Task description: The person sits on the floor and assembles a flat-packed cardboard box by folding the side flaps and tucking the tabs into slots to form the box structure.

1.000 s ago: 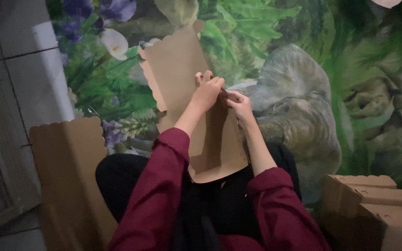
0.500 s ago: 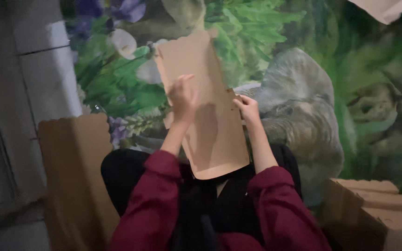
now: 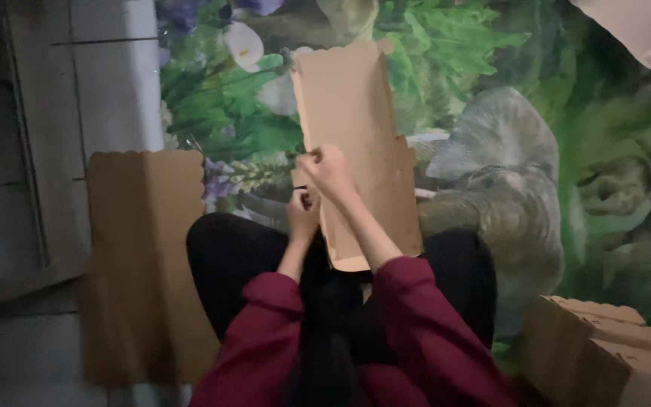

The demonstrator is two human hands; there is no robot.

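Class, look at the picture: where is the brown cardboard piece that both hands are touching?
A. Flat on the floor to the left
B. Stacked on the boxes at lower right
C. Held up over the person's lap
C: both the left hand and the right hand grip the cardboard piece above the lap.

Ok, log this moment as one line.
left hand: at bag edge | right hand: pinching brown paper bag | bag stack: on floor beside

Under me: printed mat, green leaves, flowers, grey elephant picture, spread over floor. Pale floor tiles bare at my left. Flat brown cardboard sheet, scalloped top edge, lies by my left knee. Folded cardboard boxes sit at right, on mat edge.
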